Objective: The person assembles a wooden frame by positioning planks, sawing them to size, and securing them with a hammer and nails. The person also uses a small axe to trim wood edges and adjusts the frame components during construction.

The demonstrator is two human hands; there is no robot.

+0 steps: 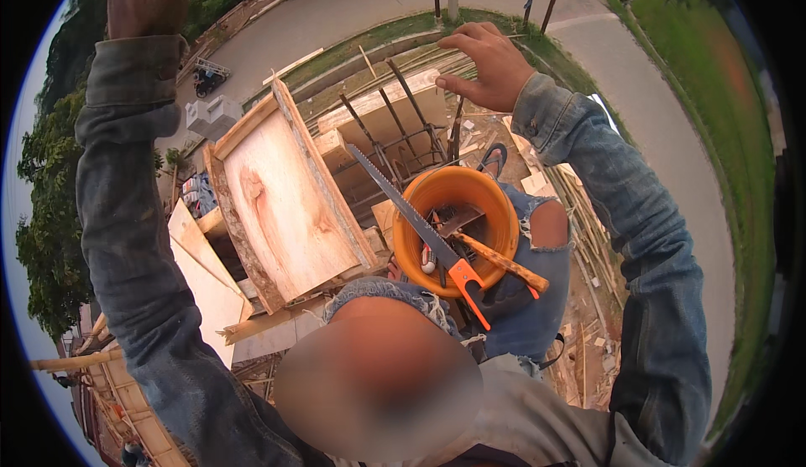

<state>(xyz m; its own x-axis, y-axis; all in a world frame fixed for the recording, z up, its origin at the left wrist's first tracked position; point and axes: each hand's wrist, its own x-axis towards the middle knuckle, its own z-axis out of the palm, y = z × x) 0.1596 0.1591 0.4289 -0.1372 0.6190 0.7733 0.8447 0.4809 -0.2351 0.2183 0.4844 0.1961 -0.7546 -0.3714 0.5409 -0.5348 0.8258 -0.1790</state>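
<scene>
My left hand [147,1] is raised at the top left edge, dark and blurred; its fingers are partly cut off and I cannot make out a hold. My right hand [489,68] reaches forward with thumb and fingers apart and nothing visible between them, above an upright steel rebar [456,131]. Between my legs sits an orange bucket [499,203]. Across its rim lies a handsaw [403,207] with an orange handle. A tool with a wooden handle [504,263] leans out of the bucket, its flat metal head among small loose items inside.
A plywood panel framed with lumber [281,207] stands left of the bucket. Several rebars rise beside a wooden form [386,114]. Grey blocks [214,116] and a parked motorcycle [206,79] are beyond. Scrap wood litters the ground far below; a road [353,14] curves past.
</scene>
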